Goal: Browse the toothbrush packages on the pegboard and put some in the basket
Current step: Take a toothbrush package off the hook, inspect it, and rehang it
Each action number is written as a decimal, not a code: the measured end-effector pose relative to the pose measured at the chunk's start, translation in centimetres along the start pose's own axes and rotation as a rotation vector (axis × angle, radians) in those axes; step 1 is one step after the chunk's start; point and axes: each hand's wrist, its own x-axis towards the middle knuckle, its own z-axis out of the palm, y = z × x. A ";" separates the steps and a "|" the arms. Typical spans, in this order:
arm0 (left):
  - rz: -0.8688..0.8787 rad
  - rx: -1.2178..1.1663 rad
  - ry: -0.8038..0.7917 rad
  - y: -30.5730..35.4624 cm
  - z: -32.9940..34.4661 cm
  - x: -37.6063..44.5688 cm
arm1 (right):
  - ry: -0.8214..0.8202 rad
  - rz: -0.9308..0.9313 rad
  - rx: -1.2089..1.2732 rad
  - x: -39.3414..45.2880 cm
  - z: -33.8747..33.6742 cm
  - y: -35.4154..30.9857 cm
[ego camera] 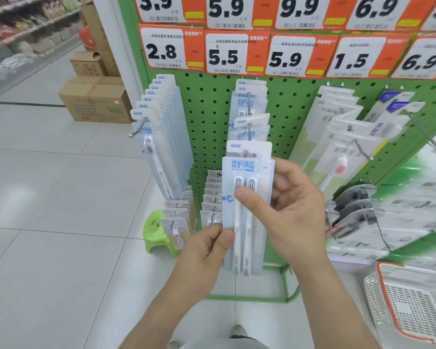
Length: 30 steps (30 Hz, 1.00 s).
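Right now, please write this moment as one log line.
phase: browsing | both hands hold twin toothbrush pack | basket: no pack visible inside

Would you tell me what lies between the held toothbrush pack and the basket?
In the head view, only the right hand separates the toothbrush pack from the basket.

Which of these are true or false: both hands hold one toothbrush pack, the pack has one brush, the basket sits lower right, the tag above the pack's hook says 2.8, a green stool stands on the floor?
1. Both hands hold one pack. True: the left hand and right hand grip the pack.
2. The pack has one brush. False: two.
3. The basket sits lower right. True.
4. The tag above that hook says 2.8. False: 5.5.
5. A green stool stands on the floor. True.
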 end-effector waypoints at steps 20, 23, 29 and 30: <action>0.130 0.155 0.257 3.0 0.4 2.7 | 0.106 -0.189 -0.500 1.9 -0.5 1.4; 0.277 0.203 0.388 5.1 0.0 3.8 | 0.098 -0.219 -0.556 2.3 -0.7 1.7; 0.541 0.255 0.379 10.3 -1.1 6.7 | 0.096 -0.244 -0.614 2.5 -0.7 1.7; 0.560 0.260 0.353 10.8 -1.2 7.2 | 0.102 -0.256 -0.632 2.5 -0.7 1.6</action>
